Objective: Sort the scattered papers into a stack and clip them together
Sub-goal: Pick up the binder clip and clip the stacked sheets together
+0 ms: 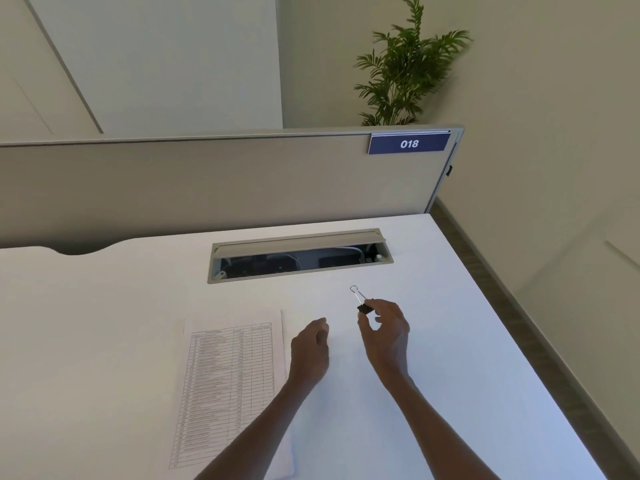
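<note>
We start at the right hand [384,332], raised just above the white table [433,341]. Its grip is a narrow pinch: thumb and forefinger are closed on the black body of a binder clip [364,307], and the other fingers curl loosely behind. The clip sits at the fingertips, with one wire handle sticking up and away toward the far left, its loop clear of the hand.

Just beside it, to the left, we see the left hand [310,351]. Its grip is loosely curled and holds nothing; the fingers bend inward, and we cannot tell whether they touch the tabletop. The two hands are near each other but apart.

Left of the left hand lies the stack of papers [228,382], flat on the table with its long side running away from us. The top sheet carries a printed table of rows and columns. The edges look roughly squared, with a second sheet showing slightly along the near right edge. The left forearm crosses the stack's near right corner.

Beyond the hands, a long cable tray [299,256] is set into the table, its lid open. Behind it stands a grey divider panel [207,188] bearing a blue sign [408,144] that reads 018, and a green plant [405,71] rises behind the panel.
</note>
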`<state>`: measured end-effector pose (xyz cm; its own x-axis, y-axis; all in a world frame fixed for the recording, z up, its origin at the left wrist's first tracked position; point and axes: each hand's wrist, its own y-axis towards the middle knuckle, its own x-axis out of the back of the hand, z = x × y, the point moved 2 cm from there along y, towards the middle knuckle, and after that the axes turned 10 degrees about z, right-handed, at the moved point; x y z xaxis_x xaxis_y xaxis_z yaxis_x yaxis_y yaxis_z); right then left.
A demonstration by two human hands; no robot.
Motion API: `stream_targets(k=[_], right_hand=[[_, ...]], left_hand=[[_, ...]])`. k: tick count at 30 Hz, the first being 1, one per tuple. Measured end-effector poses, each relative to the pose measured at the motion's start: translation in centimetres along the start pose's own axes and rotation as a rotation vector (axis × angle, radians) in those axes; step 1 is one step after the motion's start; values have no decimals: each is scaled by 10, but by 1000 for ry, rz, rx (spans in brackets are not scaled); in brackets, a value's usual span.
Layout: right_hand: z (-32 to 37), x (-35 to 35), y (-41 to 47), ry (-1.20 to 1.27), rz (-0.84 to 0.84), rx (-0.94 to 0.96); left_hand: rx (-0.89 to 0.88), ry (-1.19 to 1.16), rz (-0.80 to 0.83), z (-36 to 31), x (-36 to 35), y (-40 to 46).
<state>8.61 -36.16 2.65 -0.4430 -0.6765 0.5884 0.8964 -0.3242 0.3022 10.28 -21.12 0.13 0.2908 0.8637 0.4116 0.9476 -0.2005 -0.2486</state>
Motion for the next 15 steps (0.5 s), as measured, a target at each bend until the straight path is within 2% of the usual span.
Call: stream_targets(k=[3, 6, 11, 15], right_hand=[[34, 2, -20, 46, -3, 55], [58, 0, -37, 79, 37, 66], [104, -7, -60, 111, 92, 128], [135, -12, -73, 135, 113, 183]], left_hand=[[83, -390, -25, -24, 21, -17], [134, -642, -32, -36, 42, -33], [189, -857, 24, -43, 88, -64], [203, -921, 51, -39, 124, -85]])
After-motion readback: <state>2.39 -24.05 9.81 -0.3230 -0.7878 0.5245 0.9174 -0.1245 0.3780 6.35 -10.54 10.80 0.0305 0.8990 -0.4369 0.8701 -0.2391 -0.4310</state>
